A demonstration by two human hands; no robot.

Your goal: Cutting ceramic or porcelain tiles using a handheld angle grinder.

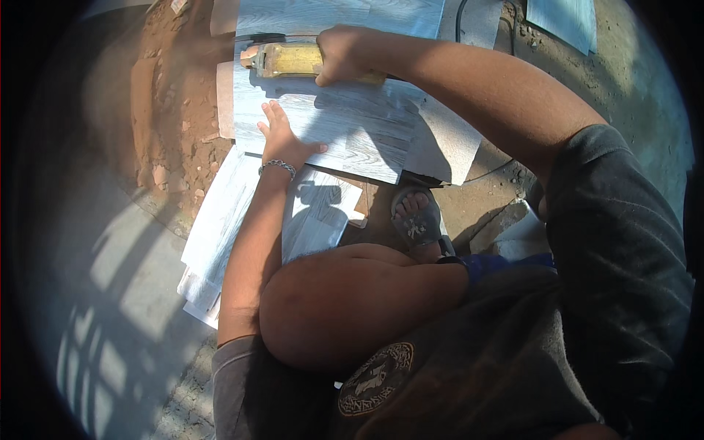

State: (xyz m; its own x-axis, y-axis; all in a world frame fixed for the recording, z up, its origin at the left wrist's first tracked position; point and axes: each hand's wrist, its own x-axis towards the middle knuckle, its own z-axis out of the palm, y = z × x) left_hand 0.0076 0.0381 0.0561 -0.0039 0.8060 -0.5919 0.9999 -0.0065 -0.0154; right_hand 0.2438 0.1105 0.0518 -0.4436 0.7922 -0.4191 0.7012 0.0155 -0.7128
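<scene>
My left hand [281,136] lies flat, fingers spread, on a grey wood-grain tile [345,121] laid on the ground in front of me. A metal bracelet circles that wrist. My right hand [343,53] is closed around the body of a yellow power cutter [290,60], which rests on the tile's far edge with its nose pointing left. The tool's blade is hidden. My bare knee and a sandalled foot [415,217] sit just below the tile.
More grey tiles [220,227] lie stacked under my left arm, and others [565,18] at the far right. Red-brown dirt and rubble [176,125] lie left of the tile. A black cable [460,22] runs off at the top. Concrete floor spreads to the left.
</scene>
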